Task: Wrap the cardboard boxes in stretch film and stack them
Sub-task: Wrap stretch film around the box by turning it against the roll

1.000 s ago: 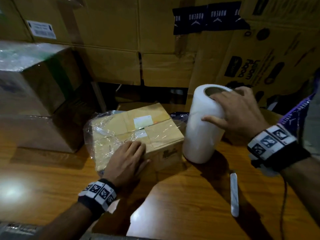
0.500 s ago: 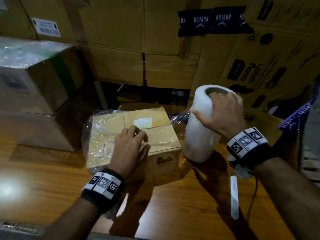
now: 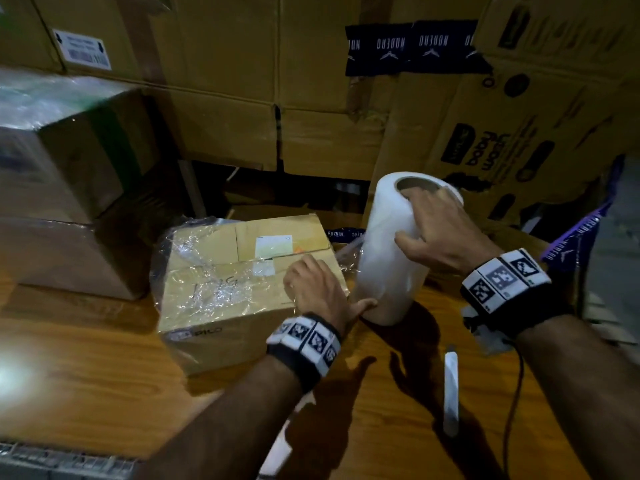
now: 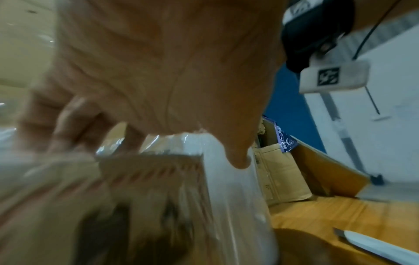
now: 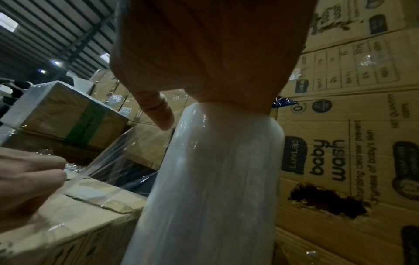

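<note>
A small cardboard box (image 3: 239, 292) lies on the wooden table (image 3: 104, 362), its top and left end under crinkled stretch film. My left hand (image 3: 317, 292) rests on the right end of its top, fingers pressing the film down and thumb reaching to the foot of the roll. The white stretch film roll (image 3: 391, 268) stands upright just right of the box. My right hand (image 3: 438, 230) grips its top, fingers hooked into the core. In the right wrist view a clear sheet runs from the roll (image 5: 215, 179) to the box (image 5: 79, 215) under my left hand (image 5: 29, 179).
A white cutter (image 3: 451, 393) lies on the table near my right forearm. Two film-wrapped boxes (image 3: 62, 168) are stacked at the left. A wall of large cartons (image 3: 242, 81) closes off the back and right. A cable hangs from my right wrist.
My left hand slid from the near middle of the box top to its right end. My right hand shifted on the roll's top, fingers now in the core.
</note>
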`<state>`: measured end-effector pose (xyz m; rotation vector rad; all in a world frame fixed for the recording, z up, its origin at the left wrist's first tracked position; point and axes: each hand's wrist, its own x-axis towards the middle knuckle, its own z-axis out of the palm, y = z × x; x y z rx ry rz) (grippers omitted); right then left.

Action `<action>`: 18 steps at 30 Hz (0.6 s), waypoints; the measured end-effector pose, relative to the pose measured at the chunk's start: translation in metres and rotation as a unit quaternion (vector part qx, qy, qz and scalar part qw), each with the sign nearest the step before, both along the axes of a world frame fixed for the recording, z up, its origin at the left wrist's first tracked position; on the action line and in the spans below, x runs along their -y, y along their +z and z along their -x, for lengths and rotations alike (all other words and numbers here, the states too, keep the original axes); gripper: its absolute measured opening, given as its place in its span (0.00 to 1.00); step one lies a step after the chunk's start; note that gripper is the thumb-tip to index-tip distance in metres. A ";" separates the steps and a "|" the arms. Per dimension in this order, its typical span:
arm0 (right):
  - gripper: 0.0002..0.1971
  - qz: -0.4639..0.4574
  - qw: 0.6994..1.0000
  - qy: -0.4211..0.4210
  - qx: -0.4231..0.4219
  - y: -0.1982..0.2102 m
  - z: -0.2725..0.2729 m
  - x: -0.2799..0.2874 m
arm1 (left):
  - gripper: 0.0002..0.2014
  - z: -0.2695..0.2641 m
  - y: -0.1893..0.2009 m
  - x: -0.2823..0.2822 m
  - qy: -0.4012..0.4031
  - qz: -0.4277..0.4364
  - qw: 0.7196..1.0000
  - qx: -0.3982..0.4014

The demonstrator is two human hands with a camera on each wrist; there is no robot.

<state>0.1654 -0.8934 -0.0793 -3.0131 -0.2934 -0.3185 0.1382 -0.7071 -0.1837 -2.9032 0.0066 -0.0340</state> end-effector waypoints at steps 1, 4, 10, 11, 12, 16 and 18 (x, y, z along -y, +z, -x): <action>0.35 0.005 1.000 0.011 -0.018 0.003 -0.001 0.003 | 0.56 -0.007 0.002 0.002 0.005 -0.018 1.000 -0.011; 0.37 0.018 0.997 0.030 -0.065 0.011 -0.009 0.012 | 0.46 -0.015 -0.003 -0.003 0.003 -0.051 0.999 -0.007; 0.44 0.073 0.995 0.009 0.061 -0.008 -0.009 0.011 | 0.35 0.013 -0.024 -0.036 -0.064 -0.003 0.997 0.041; 0.48 0.081 0.995 0.013 0.062 -0.012 -0.009 0.013 | 0.34 0.019 -0.027 -0.043 -0.073 0.012 0.996 0.058; 0.51 0.086 0.994 0.023 0.060 -0.015 -0.008 0.017 | 0.34 0.025 -0.028 -0.050 -0.077 0.025 0.994 0.070; 0.50 0.122 0.990 0.026 0.070 -0.012 -0.012 0.026 | 0.38 0.040 -0.029 -0.058 -0.086 0.064 0.991 0.084; 0.49 0.163 0.983 -0.004 0.081 -0.010 -0.017 0.016 | 0.38 0.044 -0.031 -0.063 -0.105 0.083 0.987 0.089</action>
